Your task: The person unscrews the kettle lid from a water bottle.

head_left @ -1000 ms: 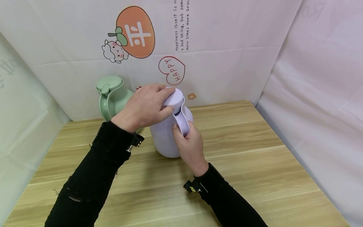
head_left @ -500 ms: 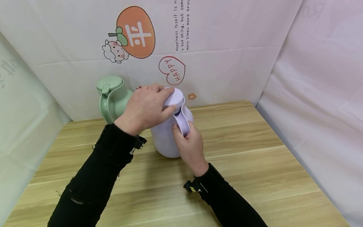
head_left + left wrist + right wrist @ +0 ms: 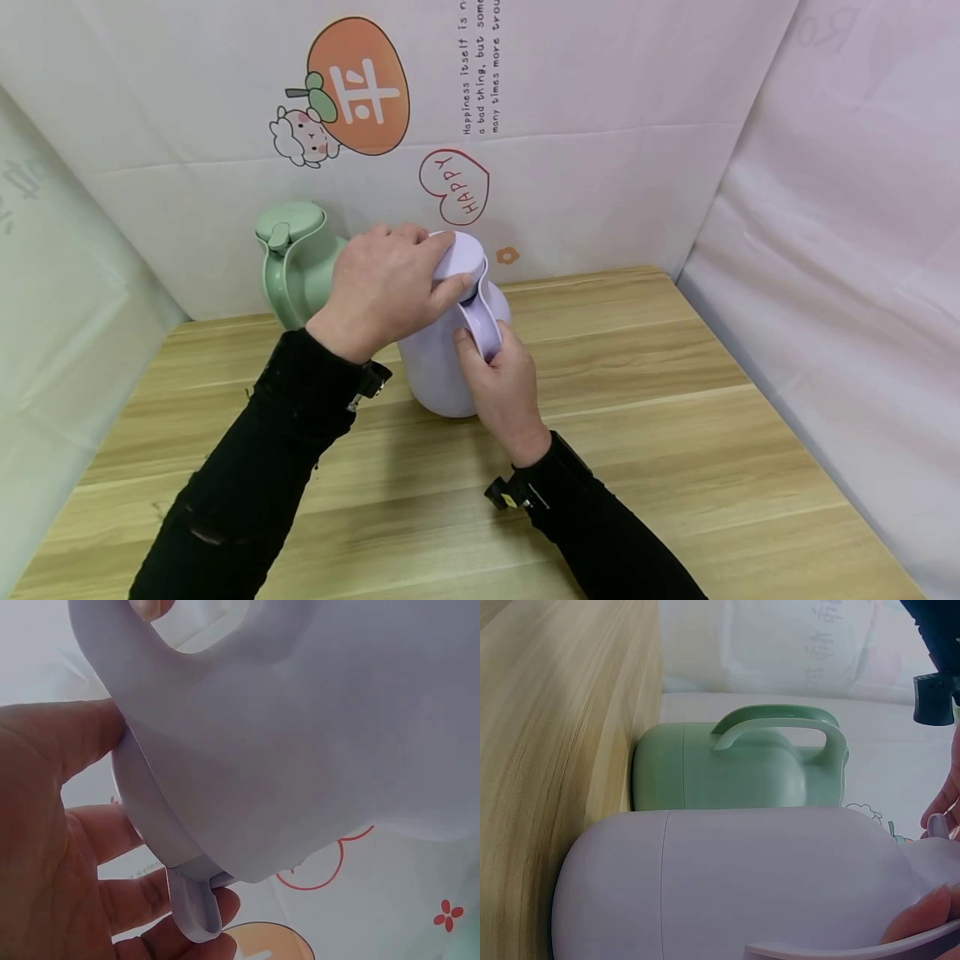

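Note:
A lavender thermos jug (image 3: 438,379) stands upright on the wooden table. Its round lid (image 3: 463,252) is in the grip of my left hand (image 3: 384,287), thumb on the near side and fingers reaching over the far side. In the left wrist view, a small loop tab (image 3: 196,911) sticks out from the lid (image 3: 154,802) between the fingers. My right hand (image 3: 504,387) holds the jug's handle (image 3: 483,327), thumb along its left side. The right wrist view has the jug body (image 3: 765,877) sideways, its base against the table.
Behind and left of my left hand is a green thermos jug (image 3: 296,262), partly hidden by that hand. A white printed cloth (image 3: 600,150) hangs behind the wooden table (image 3: 645,433), with more cloth at both sides.
My left hand has turned slightly on the lid, its wrist shifting a little right and toward the viewer. The right hand and the jug body stay put.

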A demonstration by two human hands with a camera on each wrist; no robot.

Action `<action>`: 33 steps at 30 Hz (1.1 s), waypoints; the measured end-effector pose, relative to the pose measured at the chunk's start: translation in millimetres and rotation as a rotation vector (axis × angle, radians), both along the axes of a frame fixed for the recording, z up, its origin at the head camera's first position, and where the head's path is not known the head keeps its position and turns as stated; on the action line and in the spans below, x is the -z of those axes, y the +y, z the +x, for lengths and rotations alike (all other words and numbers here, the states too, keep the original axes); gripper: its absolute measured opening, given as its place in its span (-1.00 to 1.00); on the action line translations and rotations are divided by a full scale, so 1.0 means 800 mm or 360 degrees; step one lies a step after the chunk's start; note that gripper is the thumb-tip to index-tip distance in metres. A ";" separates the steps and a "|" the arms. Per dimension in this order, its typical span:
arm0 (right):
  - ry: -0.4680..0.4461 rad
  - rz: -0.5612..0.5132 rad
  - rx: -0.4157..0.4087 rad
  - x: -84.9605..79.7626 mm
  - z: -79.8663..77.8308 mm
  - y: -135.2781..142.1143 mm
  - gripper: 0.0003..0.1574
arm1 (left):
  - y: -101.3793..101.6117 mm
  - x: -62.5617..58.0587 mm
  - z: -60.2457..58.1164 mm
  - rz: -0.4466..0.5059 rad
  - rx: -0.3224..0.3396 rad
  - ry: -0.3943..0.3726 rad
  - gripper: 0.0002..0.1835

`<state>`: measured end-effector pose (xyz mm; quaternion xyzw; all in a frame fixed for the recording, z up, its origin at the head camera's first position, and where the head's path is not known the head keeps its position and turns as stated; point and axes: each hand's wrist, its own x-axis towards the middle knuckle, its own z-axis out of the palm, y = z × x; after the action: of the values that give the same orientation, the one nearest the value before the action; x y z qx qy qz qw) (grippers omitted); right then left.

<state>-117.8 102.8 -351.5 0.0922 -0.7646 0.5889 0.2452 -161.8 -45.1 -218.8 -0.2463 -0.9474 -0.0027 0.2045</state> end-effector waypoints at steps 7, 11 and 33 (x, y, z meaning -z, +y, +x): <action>-0.0004 -0.0008 0.0006 0.000 0.000 0.000 -0.64 | 0.003 -0.002 0.003 0.0038 -0.0078 -0.0044 -0.37; -0.0008 -0.0016 0.0011 -0.001 0.000 0.000 -0.64 | 0.005 -0.002 0.004 0.0054 -0.0104 -0.0037 -0.39; 0.0001 -0.0025 -0.0013 0.000 0.000 0.000 -0.66 | 0.006 0.002 -0.006 0.0131 -0.0084 0.0069 -0.37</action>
<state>-117.7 103.2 -351.3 0.0935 -0.7594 0.5959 0.2438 -166.4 -40.1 -220.4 -0.2127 -0.9479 -0.0309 0.2351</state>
